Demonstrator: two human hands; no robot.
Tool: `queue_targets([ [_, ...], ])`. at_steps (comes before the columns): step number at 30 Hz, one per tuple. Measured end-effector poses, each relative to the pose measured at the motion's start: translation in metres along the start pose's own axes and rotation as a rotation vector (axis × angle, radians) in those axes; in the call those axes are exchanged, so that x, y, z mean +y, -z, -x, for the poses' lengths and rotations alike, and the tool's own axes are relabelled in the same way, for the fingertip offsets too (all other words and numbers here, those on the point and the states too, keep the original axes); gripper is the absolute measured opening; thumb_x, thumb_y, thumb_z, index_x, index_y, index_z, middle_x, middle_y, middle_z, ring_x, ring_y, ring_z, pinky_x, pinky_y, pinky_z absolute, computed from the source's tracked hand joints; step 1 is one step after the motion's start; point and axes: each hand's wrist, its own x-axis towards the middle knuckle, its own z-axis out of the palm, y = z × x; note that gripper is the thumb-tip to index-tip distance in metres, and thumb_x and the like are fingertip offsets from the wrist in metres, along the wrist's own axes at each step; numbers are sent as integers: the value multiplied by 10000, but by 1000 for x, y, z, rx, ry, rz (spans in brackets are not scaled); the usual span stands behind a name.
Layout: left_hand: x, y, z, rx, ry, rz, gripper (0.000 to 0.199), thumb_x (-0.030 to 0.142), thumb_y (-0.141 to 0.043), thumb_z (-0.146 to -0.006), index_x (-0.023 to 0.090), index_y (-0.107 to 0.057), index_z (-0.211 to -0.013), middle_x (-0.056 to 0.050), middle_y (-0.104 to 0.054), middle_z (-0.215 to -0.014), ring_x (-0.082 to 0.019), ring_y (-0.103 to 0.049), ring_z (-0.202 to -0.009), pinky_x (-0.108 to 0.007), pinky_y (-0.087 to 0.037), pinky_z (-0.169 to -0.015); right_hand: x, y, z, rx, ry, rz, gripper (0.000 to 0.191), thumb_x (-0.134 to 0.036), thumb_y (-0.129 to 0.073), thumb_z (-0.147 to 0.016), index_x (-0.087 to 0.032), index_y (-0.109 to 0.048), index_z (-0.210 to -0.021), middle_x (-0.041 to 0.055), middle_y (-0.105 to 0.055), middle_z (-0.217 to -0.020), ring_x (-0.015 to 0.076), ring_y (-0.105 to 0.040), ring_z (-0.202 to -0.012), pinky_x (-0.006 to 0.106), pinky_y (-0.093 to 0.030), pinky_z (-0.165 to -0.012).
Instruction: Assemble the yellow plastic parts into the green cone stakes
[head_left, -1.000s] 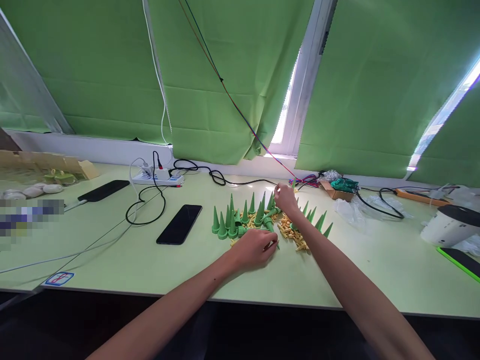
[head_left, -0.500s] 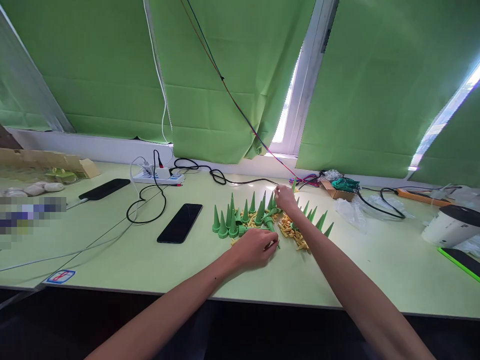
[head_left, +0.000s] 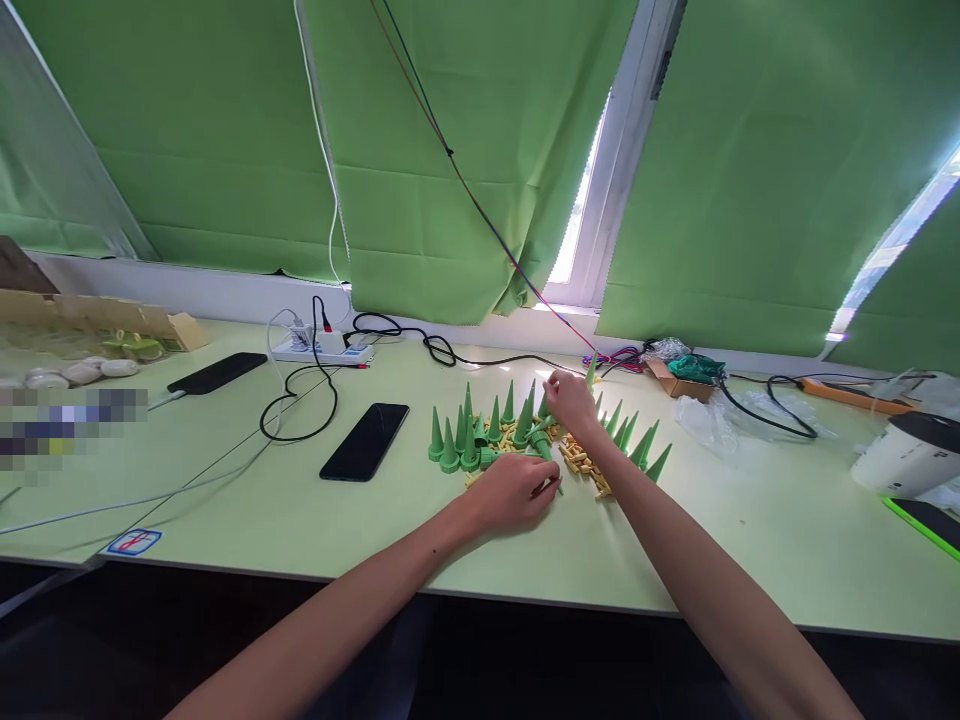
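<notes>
My left hand (head_left: 519,490) rests low over the table with its fingers closed around a green plastic spike (head_left: 543,446). The spike's thin tip shows beyond the fingertips, while its middle is hidden. Farther back, my right hand (head_left: 571,402) is pinched, just above the wide end of that spike. Whatever lies between its fingertips is too small or hidden to name. Several green cone-shaped spikes (head_left: 448,448) stand upright to the left, and more green spikes (head_left: 643,447) stand to the right, partly behind my right forearm. Small tan pegs (head_left: 577,460) lie scattered in a heap among them.
A black phone (head_left: 365,442) lies left of the spikes, with another dark phone (head_left: 217,373) beyond it. Black cables run from a white power strip (head_left: 322,349). At the right are a small cardboard box (head_left: 679,382), clear plastic bags (head_left: 706,425) and a white cylinder (head_left: 904,455).
My right hand has shifted slightly left and its fingertips stay pinched. My left hand keeps its place by the spike. The whole view has moved a little.
</notes>
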Motion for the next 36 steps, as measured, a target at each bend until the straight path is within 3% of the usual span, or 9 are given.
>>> queue_targets([
  [14, 0, 0, 0, 8, -12, 11, 186, 170, -440, -889, 180, -524, -724, 15, -539, -624, -104, -430, -537, -254, -298, -557, -10, 11, 5, 110, 81, -100, 219, -257, -457, -936, -180, -662, -931, 61, -663, -813, 194, -582, -766, 272, -343, -619],
  [20, -3, -2, 0, 44, 29, -17, 271, 247, -408, -942, 181, -537, -713, 11, -543, -610, -109, -445, -535, -256, -292, -554, -10, 11, 15, 350, 284, -152, 213, -243, -429, -965, -166, -624, -925, 53, -607, -785, 161, -518, -674, 256, -332, -609],
  [24, -8, -5, -2, 93, 65, -2, 391, 314, -390, -963, 174, -470, -607, 20, -468, -534, -100, -395, -489, -256, -271, -529, -9, 10, 37, 542, 413, -176, 232, -274, -388, -989, -175, -581, -906, 36, -567, -780, 131, -447, -586, 248, -314, -563],
  [27, -10, -6, -3, 146, 116, 22, 386, 318, -400, -960, 175, -456, -605, 25, -455, -535, -98, -388, -493, -255, -280, -535, -3, 9, 54, 616, 466, -187, 232, -279, -397, -985, -183, -536, -827, 23, -535, -741, 124, -427, -577, 237, -305, -539],
  [31, -10, -4, -4, 243, 254, 78, 302, 323, -431, -938, 184, -477, -674, 28, -472, -572, -101, -395, -512, -251, -291, -539, 9, 8, 71, 569, 479, -232, 275, -301, -365, -989, -193, -488, -767, 11, -509, -672, 125, -430, -566, 242, -315, -538],
  [36, -8, 1, -8, 243, 350, 170, 246, 436, -561, -858, 195, -514, -879, 44, -456, -618, -114, -409, -551, -243, -303, -534, 15, 8, 80, 343, 373, -261, 331, -356, -287, -998, -205, -482, -776, 10, -521, -637, 129, -452, -552, 242, -363, -583],
])
